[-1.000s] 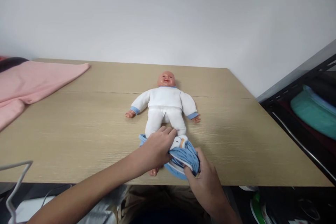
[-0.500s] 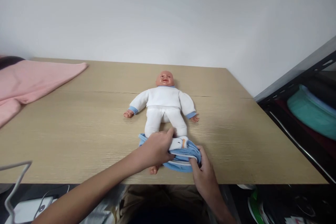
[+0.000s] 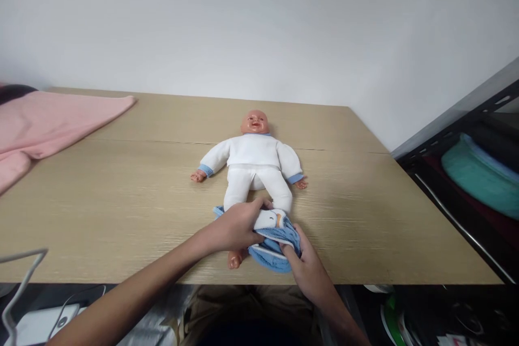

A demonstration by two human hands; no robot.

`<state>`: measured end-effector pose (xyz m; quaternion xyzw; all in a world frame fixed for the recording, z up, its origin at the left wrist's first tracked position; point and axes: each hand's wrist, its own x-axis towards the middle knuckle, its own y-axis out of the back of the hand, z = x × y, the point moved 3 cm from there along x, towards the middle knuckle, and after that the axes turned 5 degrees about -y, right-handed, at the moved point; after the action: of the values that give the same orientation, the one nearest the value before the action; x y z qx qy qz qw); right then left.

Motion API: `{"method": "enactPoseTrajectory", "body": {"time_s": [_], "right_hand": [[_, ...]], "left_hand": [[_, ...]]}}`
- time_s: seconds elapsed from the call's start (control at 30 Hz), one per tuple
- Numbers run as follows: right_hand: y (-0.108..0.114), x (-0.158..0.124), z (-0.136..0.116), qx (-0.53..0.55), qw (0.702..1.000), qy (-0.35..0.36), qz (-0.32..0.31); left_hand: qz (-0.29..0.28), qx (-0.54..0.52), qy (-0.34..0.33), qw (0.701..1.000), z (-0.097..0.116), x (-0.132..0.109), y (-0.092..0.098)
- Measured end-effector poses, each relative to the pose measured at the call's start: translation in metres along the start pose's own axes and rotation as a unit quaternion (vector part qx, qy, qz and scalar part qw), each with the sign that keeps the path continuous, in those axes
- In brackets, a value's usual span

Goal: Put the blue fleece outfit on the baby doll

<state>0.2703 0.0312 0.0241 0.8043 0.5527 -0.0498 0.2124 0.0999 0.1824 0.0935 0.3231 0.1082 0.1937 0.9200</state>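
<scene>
A baby doll (image 3: 254, 150) in a white top with blue cuffs lies on its back, head toward the wall. Around its lower legs is a bunched blue garment (image 3: 278, 251) with white edging and a white patch bearing an orange mark. My left hand (image 3: 241, 224) grips the garment near its upper part, between the doll's legs. On the garment's right side my right hand (image 3: 298, 259) is closed, thumb in front and fingers behind. One bare doll foot (image 3: 234, 259) shows below my left wrist; the other foot is hidden by the cloth.
The wooden table (image 3: 133, 194) meets a white wall (image 3: 227, 27) at the back. A pink cloth (image 3: 52, 124) lies at the left. To the right stands a dark shelf with a teal item (image 3: 482, 173). A white cable (image 3: 26, 275) curves at the lower left.
My right hand has moved left and slightly down with the garment's edge, and the cloth is bunched closer to my left hand. The doll's leg on the right has shifted slightly.
</scene>
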Motion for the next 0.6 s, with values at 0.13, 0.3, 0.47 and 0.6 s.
{"method": "enactPoseTrajectory", "body": {"time_s": [0.13, 0.3, 0.47, 0.6], "right_hand": [[-0.001, -0.003, 0.011, -0.026, 1.0, 0.0, -0.005], [-0.001, -0.012, 0.008, -0.103, 0.994, 0.027, -0.015], [-0.007, -0.014, -0.001, -0.127, 0.987, 0.091, 0.027], [-0.009, -0.007, -0.007, -0.09, 0.981, 0.159, 0.062]], "left_hand": [[-0.028, 0.013, -0.016, 0.999, 0.001, -0.002, 0.0], [-0.045, 0.029, -0.031, 0.998, 0.006, -0.005, -0.001], [-0.044, 0.003, -0.045, 0.998, 0.004, -0.004, 0.001], [-0.048, -0.079, -0.032, 0.995, 0.001, -0.002, 0.01]]}}
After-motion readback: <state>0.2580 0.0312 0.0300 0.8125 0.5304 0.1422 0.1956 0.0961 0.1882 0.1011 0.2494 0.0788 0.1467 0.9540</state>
